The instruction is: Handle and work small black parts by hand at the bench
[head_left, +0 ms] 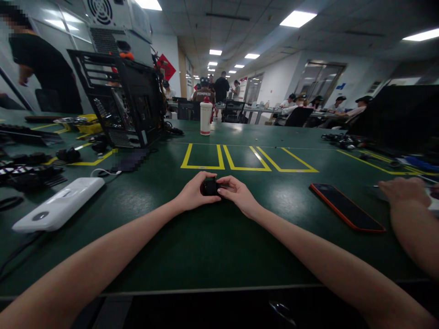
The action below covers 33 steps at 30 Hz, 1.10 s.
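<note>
Between my two hands, over the middle of the green table point(202, 246), is a small black boxy object point(210, 187) whose kind I cannot make out. My left hand point(196, 191) grips it from the left, thumb below and fingers above. From the right, the fingertips of my right hand point(239, 194) pinch at its side; whether they hold a separate small part is too small to tell. Beyond my hands, yellow tape outlines point(202, 167) mark the table top.
Left stand a white power bank point(61, 203), a dark computer case point(128, 98) and tangled black cables. A white bottle point(206, 119) is at the back. To the right lie an orange-edged phone point(346, 206) and a co-worker's hand point(404, 192). Other people sit and stand farther off.
</note>
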{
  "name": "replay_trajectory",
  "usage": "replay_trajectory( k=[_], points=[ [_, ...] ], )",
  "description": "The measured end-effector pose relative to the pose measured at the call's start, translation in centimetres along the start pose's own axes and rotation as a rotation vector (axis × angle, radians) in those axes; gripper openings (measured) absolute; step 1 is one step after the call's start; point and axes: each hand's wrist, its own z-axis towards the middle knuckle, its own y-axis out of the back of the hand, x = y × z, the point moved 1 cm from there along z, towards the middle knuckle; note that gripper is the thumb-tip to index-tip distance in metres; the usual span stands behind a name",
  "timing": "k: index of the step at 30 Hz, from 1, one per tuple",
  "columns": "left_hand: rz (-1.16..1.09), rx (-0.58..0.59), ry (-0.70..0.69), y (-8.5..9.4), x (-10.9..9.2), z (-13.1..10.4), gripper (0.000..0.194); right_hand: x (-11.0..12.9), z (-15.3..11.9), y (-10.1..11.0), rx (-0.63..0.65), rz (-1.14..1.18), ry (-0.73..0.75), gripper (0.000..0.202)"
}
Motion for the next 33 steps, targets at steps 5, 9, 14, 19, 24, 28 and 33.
replay_trajectory(
  k=[5,9,14,19,24,28,33],
  points=[
    [-0.004,0.008,-0.011,0.04,-0.05,0.00,0.058,0.01,0.01,0.05,0.026,0.010,-0.041,0.036],
    [0.001,-0.004,-0.003,0.09,-0.19,-0.06,0.058,0.04,-0.12,-0.04,0.013,0.029,-0.011,0.031],
    [0.009,-0.004,-0.002,0.09,-0.17,-0.06,0.058,0.02,-0.12,-0.04,-0.006,0.014,-0.002,0.019],
    [-0.008,-0.003,-0.019,-0.10,0.18,0.04,0.059,-0.05,0.07,0.12,-0.001,-0.004,-0.027,0.035],
    [-0.008,0.008,-0.012,-0.01,0.10,-0.02,0.059,-0.03,-0.04,0.11,0.024,-0.009,-0.046,0.034],
    [0.006,0.018,-0.007,0.11,-0.15,-0.07,0.058,0.06,-0.18,-0.01,0.005,-0.012,-0.020,0.029],
    [0.015,-0.009,-0.010,0.02,-0.06,-0.02,0.059,-0.11,-0.06,-0.03,-0.017,-0.019,-0.001,0.021]
  ],
)
